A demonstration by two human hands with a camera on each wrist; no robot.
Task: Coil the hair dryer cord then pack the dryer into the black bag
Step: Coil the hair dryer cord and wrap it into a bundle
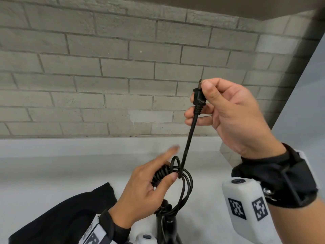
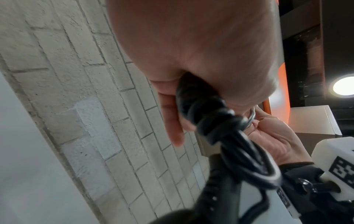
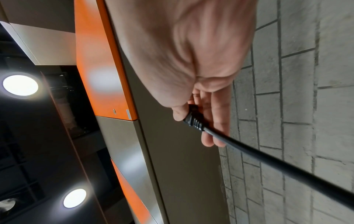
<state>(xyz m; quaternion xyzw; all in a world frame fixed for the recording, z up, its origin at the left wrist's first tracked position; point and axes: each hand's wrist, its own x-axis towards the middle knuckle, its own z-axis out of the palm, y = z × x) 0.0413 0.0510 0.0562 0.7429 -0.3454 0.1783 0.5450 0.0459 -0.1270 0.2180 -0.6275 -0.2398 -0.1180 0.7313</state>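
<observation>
Against a grey brick wall (image 1: 105,67), above a pale counter (image 1: 52,173), both hands are raised. At the lower left edge of the head view the bag (image 1: 66,215) is seen lying dark and crumpled on the counter, just beside the left wrist. The dryer (image 1: 167,228) is seen only in part at the bottom edge, beneath the coil, its handle blurred in the left wrist view. The right hand (image 1: 233,113) is held higher, and the plug (image 1: 198,97) is pinched between its thumb and curled fingers, prongs pointing up; the other fingers are bent loosely behind it. The left hand (image 1: 147,189) is closed round the coil (image 1: 177,184), which is pressed by the thumb against the curled fingers, while the forefinger is stretched out straight and touches nothing. The cord (image 1: 189,138) is drawn taut from the coil up to the plug.
</observation>
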